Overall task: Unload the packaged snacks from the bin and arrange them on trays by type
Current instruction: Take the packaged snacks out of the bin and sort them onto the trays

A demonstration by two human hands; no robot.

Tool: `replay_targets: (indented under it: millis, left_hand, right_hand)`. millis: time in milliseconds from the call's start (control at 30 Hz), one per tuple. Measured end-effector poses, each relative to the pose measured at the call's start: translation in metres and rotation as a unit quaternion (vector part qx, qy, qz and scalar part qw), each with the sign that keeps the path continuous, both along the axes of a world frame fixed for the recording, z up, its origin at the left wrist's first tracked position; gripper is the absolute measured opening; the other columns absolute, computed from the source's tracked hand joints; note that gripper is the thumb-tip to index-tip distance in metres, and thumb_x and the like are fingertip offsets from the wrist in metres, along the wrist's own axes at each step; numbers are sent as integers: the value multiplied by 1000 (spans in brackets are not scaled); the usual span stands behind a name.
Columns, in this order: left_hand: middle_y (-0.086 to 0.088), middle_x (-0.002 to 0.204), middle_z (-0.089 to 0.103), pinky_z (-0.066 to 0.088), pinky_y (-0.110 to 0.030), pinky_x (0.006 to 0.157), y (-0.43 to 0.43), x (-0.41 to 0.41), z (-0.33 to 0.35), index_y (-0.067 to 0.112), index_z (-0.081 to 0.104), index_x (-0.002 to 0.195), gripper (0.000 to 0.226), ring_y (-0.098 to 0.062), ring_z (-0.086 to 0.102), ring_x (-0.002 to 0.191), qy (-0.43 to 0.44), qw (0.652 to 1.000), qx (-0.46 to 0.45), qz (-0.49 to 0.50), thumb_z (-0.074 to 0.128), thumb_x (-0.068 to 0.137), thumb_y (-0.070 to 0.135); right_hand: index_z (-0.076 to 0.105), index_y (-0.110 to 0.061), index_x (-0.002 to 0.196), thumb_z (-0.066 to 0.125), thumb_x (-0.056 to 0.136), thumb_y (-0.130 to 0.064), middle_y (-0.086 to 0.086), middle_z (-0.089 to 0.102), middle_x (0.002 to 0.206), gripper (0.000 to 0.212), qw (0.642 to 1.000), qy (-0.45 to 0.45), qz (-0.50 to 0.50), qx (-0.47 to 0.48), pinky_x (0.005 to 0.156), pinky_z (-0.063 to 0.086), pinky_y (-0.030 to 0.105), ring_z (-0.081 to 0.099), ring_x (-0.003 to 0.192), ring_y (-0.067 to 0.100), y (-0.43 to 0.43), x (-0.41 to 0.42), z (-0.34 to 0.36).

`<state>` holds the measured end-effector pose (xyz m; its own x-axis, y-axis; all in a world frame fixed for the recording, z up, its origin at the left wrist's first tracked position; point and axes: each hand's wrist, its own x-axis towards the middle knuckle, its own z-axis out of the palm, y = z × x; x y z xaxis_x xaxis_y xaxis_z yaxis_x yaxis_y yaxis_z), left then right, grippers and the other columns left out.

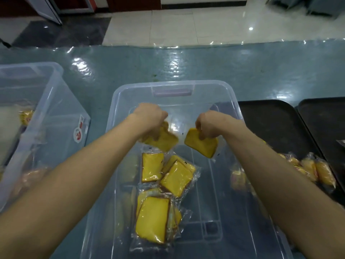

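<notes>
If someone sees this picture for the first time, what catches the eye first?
Two bare hands in the middle, the left hand and right hand, each lifting a wrapped yellow cake slice over the clear bin. More slices lie on its floor, and black trays wait at right.

Bright, even overhead light; white glare patches ripple across the glossy table (186,60) and a hot spot shines on the floor tiles (251,28). Wide-angle distortion bows the edges, and the whole view is soft, slightly blurred around the hands
</notes>
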<state>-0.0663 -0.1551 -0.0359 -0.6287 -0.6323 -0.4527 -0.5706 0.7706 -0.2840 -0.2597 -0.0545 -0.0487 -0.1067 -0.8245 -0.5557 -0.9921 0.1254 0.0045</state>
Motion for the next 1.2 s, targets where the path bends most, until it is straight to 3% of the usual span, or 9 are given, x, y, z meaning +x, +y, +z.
replay_targets:
  millis: [100, 267, 467, 667, 767, 867, 1000, 1133, 1200]
  left_hand:
    - [3, 77, 46, 42, -37, 71, -6, 10, -3, 24, 52, 103, 36, -27, 57, 84, 103, 992, -43, 62, 78, 84, 40]
    - [3, 78, 49, 42, -37, 72, -13, 21, -15, 24, 57, 101, 32, -27, 58, 85, 142, 983, -26, 113, 78, 84, 41]
    - [1, 89, 67, 45, -35, 71, -22, 19, -16, 24, 70, 99, 39, -28, 66, 88, 189, 971, 5, 144, 88, 73, 46]
    - [6, 79, 59, 41, -34, 70, -26, 22, -19, 24, 67, 92, 44, -26, 63, 85, 211, 963, 24, 165, 92, 69, 52]
    - [7, 80, 61, 41, -34, 69, -28, 22, -20, 24, 69, 93, 43, -24, 62, 84, 219, 962, 29, 163, 92, 70, 52]
    - [7, 80, 60, 43, -36, 71, -28, 20, -21, 26, 68, 96, 44, -23, 62, 85, 220, 962, 28, 156, 92, 72, 55]
    - [6, 81, 61, 45, -37, 71, -28, 20, -22, 28, 68, 97, 44, -21, 61, 83, 222, 962, 31, 158, 91, 72, 55]
    - [6, 82, 63, 45, -36, 70, -27, 19, -23, 28, 68, 97, 44, -16, 59, 76, 223, 961, 34, 161, 92, 72, 55]
    - [6, 83, 63, 47, -36, 71, -28, 18, -22, 27, 70, 98, 45, -20, 63, 81, 216, 963, 30, 159, 92, 71, 55]
  right_hand:
    - [75, -13, 129, 81, 96, -36, 10, 73, 128, 41, 999, 17, 2, 51, 102, 57, 41, 69, 113, 32, 1, 3, -10]
    - [77, -16, 128, 91, 86, -34, 8, 77, 117, 48, 984, -44, 16, 171, 93, 62, 41, 73, 93, 25, 6, 18, -21]
    - [68, -22, 142, 77, 98, -32, 5, 57, 153, 46, 961, -36, 256, 101, 106, 52, 39, 59, 131, 29, 24, 74, -40]
    - [44, -22, 155, 93, 81, -29, 9, 57, 146, 88, 947, -9, 315, 67, 104, 57, 53, 59, 132, 35, 39, 103, -82]
    - [24, -24, 167, 97, 75, -43, 16, 42, 161, 120, 940, 40, 329, 82, 114, 47, 58, 44, 146, 39, 42, 99, -80]
    - [23, -27, 169, 96, 69, -59, 15, 26, 169, 128, 933, 72, 339, 100, 125, 30, 66, 28, 155, 40, 44, 94, -80]
    - [19, -14, 167, 96, 67, -61, 16, 54, 149, 134, 948, 57, 279, 144, 119, 39, 64, 53, 138, 41, 44, 94, -87]
    - [62, -16, 147, 92, 71, -67, 6, 72, 122, 96, 936, 69, 268, 219, 104, 57, 49, 68, 111, 31, 41, 94, -82]
    - [70, -17, 139, 91, 75, -62, 5, 74, 120, 82, 933, 62, 261, 240, 101, 58, 46, 69, 109, 29, 39, 96, -76]
